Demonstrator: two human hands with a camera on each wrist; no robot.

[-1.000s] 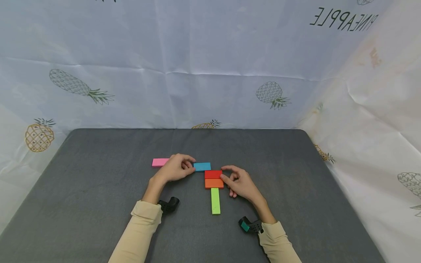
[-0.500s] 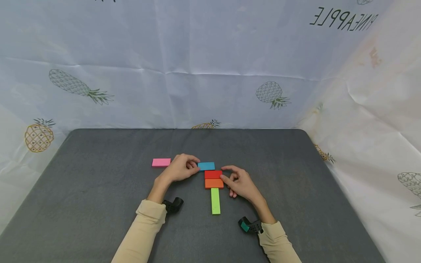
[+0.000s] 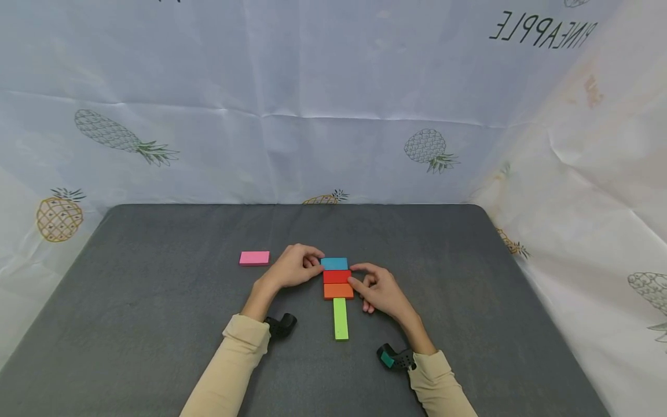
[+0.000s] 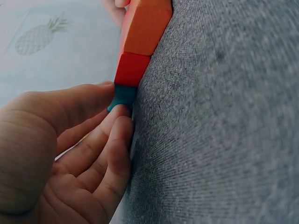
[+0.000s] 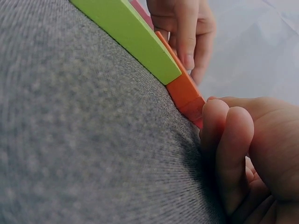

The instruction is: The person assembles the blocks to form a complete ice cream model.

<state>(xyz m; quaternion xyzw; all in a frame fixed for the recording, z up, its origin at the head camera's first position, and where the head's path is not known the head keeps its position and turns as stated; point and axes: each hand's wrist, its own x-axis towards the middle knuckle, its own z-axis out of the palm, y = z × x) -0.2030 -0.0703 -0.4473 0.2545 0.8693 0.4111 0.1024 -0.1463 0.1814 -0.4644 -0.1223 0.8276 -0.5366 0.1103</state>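
Observation:
In the head view, a blue block point(image 3: 334, 264), a red block point(image 3: 337, 277) and an orange block point(image 3: 338, 291) lie flat, long sides together. A green block point(image 3: 341, 318) extends lengthwise from the orange one toward the person. My left hand point(image 3: 296, 267) pinches the left end of the blue block, its thumb point(image 4: 100, 93) and fingers showing around that end in the left wrist view. At the opposite side, my right hand point(image 3: 382, 289) has thumb and index finger about the right end of the red block, the index fingertip beside the blue block's corner.
A pink block point(image 3: 254, 258) lies apart, left of my left hand. All blocks rest on a dark grey cloth-covered table point(image 3: 156, 301). Behind it hangs a pale curtain point(image 3: 292, 156) printed with pineapples. A black wrist device point(image 3: 282, 326) sits on each forearm.
My left hand has moved right with the blue block, which slid along the red block's far side until their ends nearly line up. The right hand stayed in place. The pink block is fully uncovered.

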